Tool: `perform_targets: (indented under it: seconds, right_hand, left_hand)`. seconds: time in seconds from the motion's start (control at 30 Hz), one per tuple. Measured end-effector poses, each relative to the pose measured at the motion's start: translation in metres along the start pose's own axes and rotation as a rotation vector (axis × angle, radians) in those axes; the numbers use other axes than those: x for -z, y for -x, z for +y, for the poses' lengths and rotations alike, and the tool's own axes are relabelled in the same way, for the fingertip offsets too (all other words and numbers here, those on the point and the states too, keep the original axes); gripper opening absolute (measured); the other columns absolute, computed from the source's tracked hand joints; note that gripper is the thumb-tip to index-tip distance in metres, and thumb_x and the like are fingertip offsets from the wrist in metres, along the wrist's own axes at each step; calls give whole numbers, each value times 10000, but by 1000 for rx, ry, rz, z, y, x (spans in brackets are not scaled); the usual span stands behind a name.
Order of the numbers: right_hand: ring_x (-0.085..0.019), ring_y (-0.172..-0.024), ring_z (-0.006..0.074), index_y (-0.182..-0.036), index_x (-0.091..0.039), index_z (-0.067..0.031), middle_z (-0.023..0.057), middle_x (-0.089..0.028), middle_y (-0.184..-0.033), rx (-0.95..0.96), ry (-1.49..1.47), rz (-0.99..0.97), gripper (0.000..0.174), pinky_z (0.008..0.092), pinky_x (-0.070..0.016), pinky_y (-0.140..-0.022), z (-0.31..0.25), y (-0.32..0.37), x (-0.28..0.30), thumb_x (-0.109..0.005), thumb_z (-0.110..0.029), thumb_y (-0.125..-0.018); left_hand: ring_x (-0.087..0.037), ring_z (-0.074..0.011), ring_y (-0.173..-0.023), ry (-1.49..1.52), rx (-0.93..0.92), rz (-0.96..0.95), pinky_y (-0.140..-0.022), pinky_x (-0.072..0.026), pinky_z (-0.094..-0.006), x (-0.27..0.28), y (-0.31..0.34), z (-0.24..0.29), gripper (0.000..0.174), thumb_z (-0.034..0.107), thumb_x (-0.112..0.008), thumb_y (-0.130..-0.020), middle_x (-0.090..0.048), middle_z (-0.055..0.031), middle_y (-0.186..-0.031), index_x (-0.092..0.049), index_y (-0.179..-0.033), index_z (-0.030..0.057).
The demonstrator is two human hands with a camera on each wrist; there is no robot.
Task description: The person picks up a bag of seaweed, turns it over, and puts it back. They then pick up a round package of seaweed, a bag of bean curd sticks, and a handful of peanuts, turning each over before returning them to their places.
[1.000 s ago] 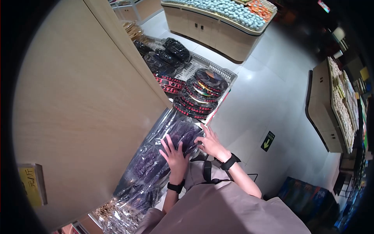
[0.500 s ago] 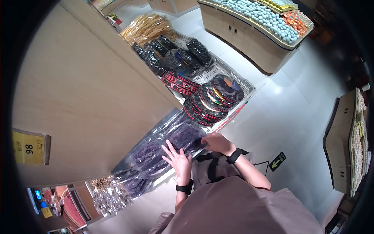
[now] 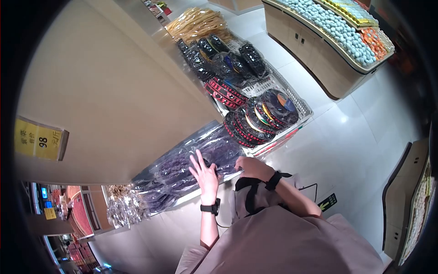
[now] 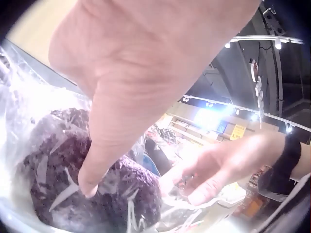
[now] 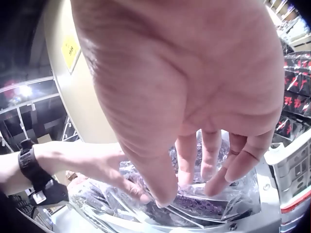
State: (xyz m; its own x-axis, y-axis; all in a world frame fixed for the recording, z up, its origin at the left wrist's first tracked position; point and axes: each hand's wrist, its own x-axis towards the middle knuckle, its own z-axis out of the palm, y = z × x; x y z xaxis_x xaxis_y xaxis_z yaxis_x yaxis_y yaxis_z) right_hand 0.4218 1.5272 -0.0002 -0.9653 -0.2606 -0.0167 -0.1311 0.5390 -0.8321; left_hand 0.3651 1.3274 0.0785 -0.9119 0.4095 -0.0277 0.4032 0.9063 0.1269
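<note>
Clear plastic bags of dark purple dried seaweed (image 3: 175, 171) lie in a row on a shelf beside the tall wooden panel. My left hand (image 3: 206, 178) is over them with its fingers spread. In the left wrist view its thumb presses the plastic over a purple clump (image 4: 131, 189). My right hand (image 3: 256, 169) is at the row's near right end, fingers bent down. The right wrist view shows its thumb and fingertips at the crinkled clear plastic bag (image 5: 199, 204), gripping it. The tips of some left fingers are hidden in the left wrist view.
Round black-and-red packages (image 3: 255, 121) stand stacked in a grey crate (image 3: 303, 107) beyond the right hand. Black packages (image 3: 228, 66) and yellow dried sticks (image 3: 198, 25) lie behind them. A price tag (image 3: 41, 139) is on the wooden panel (image 3: 114, 91). An egg counter (image 3: 301, 45) stands across the aisle.
The view has turned, showing more of the crate and the yellow sticks. My right hand's fingers have gone from spread to curled at the bag's edge. The left hand stays spread over the bags.
</note>
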Motion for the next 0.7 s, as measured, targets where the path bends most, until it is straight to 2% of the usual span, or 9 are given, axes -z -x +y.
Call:
perform_targets:
  seconds: [0.1,0.13,0.2,0.27,0.33,0.4,0.53,0.57,0.7]
  right_hand:
    - [-633,-967,318,-956,-660,-44,122,-624,-994,48,-10,108,266,399,-512,-861,-3,-2,6,-727,-87,-702]
    - [-633,-967,318,-956,-660,-44,122,-624,-994,57,-6,105,266,399,-512,-861,-5,-4,10,-727,-87,-702]
    - [-619,-1049,315,-1035,-669,-22,138,-626,-1083,-66,49,-11,328,389,-496,-917,-6,-5,16,-735,-105,-724]
    - [-621,-1031,311,-1043,-651,-24,131,-623,-1065,-45,65,-23,332,387,-496,-911,1,-5,14,-736,-115,-735]
    - [-619,-993,312,-1007,-640,-42,119,-600,-1020,68,36,109,321,403,-504,-866,5,-7,12,-758,-110,-715]
    - [-617,-994,309,-1009,-628,-42,115,-594,-1021,91,3,88,320,402,-502,-858,5,-6,16,-752,-117,-724]
    - [-613,-999,304,-995,-600,-39,110,-589,-1021,77,-35,35,314,398,-495,-841,0,-7,13,-746,-142,-736]
    - [-604,-1056,301,-1077,-635,-22,101,-606,-1124,17,-12,-37,360,369,-491,-907,1,-8,13,-747,-139,-755]
    - [-605,-1090,316,-1101,-642,-6,130,-625,-1132,70,100,-19,386,390,-483,-946,-4,-11,21,-758,-170,-771]
  left_hand:
    - [-80,-455,-1482,17,-32,-42,-1129,-227,-673,-5,-8,-6,411,154,-879,-590,-126,-193,-1608,-728,-968,95]
    - [-96,-451,-1480,2,-29,-67,-1128,-228,-674,-4,-11,-6,418,166,-883,-591,-184,-193,-1589,-730,-973,94]
    - [-120,-449,-1474,21,4,-71,-1131,-220,-676,-6,-6,-3,449,177,-882,-601,-244,-187,-1552,-723,-1013,91]
    - [-144,-446,-1468,41,43,-82,-1133,-212,-678,-11,5,2,482,189,-881,-612,-304,-182,-1514,-715,-1053,88]
    - [-183,-440,-1455,63,29,-33,-1136,-191,-683,-7,13,12,562,197,-874,-639,-377,-176,-1436,-673,-1146,64]
    - [-224,-414,-1447,34,44,-63,-1136,-178,-685,-4,20,14,580,201,-854,-680,-414,-162,-1409,-632,-1189,33]
    - [-316,-355,-1415,64,1,-31,-1135,-181,-678,7,17,4,492,236,-804,-749,-478,-113,-1360,-633,-1155,18]
    - [-331,-355,-1403,92,-20,12,-1135,-188,-674,12,14,1,475,229,-792,-761,-478,-112,-1361,-632,-1156,19]
    - [-395,-330,-1352,105,-82,147,-1148,-219,-630,56,6,4,333,162,-713,-824,-527,-105,-1305,-650,-1132,55]
